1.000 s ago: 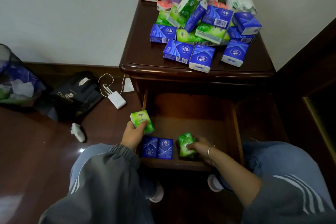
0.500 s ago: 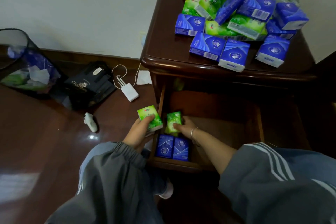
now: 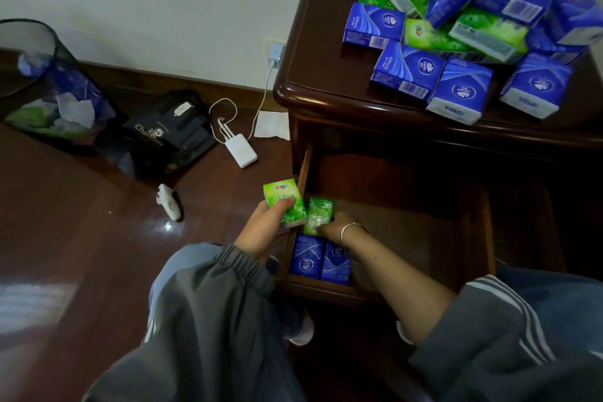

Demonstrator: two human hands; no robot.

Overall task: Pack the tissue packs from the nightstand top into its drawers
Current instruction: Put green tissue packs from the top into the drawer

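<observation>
Drawer [image 3: 486, 232], open: blue packs [image 3: 321, 259] in front-left corner; right hand [image 3: 336, 227] pinching upright green pack [image 3: 318, 215] against left wall; left hand [image 3: 261, 232] gripping second green pack [image 3: 284, 202] over that wall's edge; heap [image 3: 456, 36] on nightstand top [image 3: 313, 59]; risk: the upright pack, unsupported, may topple on release.

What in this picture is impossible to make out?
Head view throughout.
The pile of packs on the nightstand: cut by the top and right edges, so no full count.
The drawer's back: dark under the nightstand top.
The right hand on the green pack in the drawer: fingers blurred, gripping or only touching unclear.
The raised green pack in the left hand: print too small to read.
</observation>
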